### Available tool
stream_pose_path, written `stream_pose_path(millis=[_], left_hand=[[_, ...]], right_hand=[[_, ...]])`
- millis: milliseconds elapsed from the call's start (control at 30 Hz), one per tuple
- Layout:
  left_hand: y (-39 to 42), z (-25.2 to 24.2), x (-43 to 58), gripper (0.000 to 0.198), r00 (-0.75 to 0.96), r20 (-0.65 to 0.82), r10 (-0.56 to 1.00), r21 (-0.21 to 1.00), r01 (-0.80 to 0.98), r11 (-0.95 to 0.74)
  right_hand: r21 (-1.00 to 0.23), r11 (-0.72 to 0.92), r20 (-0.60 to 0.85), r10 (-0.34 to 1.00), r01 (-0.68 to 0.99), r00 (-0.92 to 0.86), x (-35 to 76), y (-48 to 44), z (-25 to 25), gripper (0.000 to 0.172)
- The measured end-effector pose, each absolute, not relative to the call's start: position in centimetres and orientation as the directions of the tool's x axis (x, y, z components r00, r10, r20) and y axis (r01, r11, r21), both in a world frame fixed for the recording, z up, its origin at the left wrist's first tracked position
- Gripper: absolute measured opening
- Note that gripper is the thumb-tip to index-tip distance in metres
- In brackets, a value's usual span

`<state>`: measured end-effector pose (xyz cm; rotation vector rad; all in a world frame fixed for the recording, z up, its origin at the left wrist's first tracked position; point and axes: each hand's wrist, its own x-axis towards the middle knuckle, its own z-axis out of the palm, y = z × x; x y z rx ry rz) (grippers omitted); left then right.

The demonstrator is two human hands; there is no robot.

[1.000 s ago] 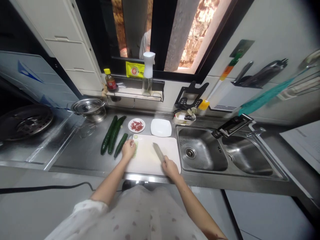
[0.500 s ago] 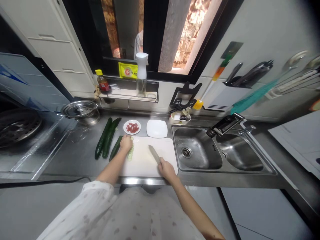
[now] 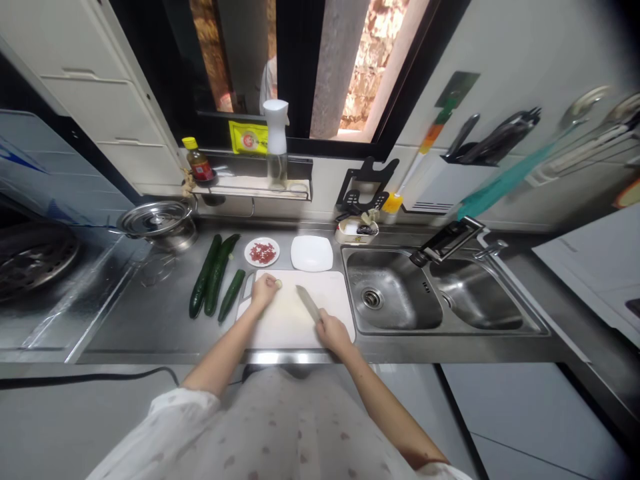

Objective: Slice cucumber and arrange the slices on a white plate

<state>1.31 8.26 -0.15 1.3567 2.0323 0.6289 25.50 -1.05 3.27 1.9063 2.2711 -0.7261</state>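
Observation:
A white cutting board (image 3: 325,293) lies on the steel counter in front of me. My left hand (image 3: 263,291) rests on its left part, fingers curled over pale green cucumber slices (image 3: 278,284), most of them hidden under the hand. My right hand (image 3: 332,331) is closed round the handle of a knife (image 3: 309,303), whose blade points up and left over the board, apart from the left hand. Three whole cucumbers (image 3: 216,283) lie on the counter left of the board.
Behind the board stand a small plate of red chopped bits (image 3: 262,253) and a white square dish (image 3: 312,253). A double sink (image 3: 435,300) with a tap lies to the right. A lidded pot (image 3: 159,223) and stove are at the left.
My left hand moved right across the board, gathering the cucumber slices under its fingers. The knife hand stayed near the board's front edge. The camera view shifted slightly.

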Motion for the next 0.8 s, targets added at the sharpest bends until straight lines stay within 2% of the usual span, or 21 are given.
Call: stream_pose_path(millis=[167,367,500,633,700,800], left_hand=[[6.0,-0.7,3.7,0.015,-0.201,-0.264,0.943,0.702,0.631,0.331],[5.2,-0.8,4.3,0.022,0.026,-0.287,0.958,0.656,0.734,0.176],[6.1,-0.6,4.2,0.021,0.227,-0.233,0.946,0.571,0.819,-0.056],[6.7,-0.9,3.9,0.021,0.398,-0.098,0.912,0.545,0.788,-0.285],[6.7,-1.3,3.7,0.024,0.376,-0.079,0.923,0.533,0.798,-0.28],[6.4,-2.0,3.4,0.022,0.211,-0.134,0.968,0.494,0.861,-0.119]], right_hand=[[-0.31,0.11,-0.357,0.907,0.944,-0.223,25.5,-1.1,3.1,0.025],[-0.304,0.116,-0.372,0.9,0.946,-0.229,25.4,-1.1,3.1,0.026],[-0.292,0.096,-0.378,0.902,0.951,-0.207,25.4,-1.2,3.3,0.028],[-0.287,0.074,-0.385,0.904,0.955,-0.186,25.3,-1.2,3.3,0.029],[-0.296,0.073,-0.385,0.903,0.952,-0.189,25.4,-1.1,3.3,0.029],[-0.298,0.077,-0.386,0.902,0.951,-0.194,25.4,-1.1,3.3,0.029]])
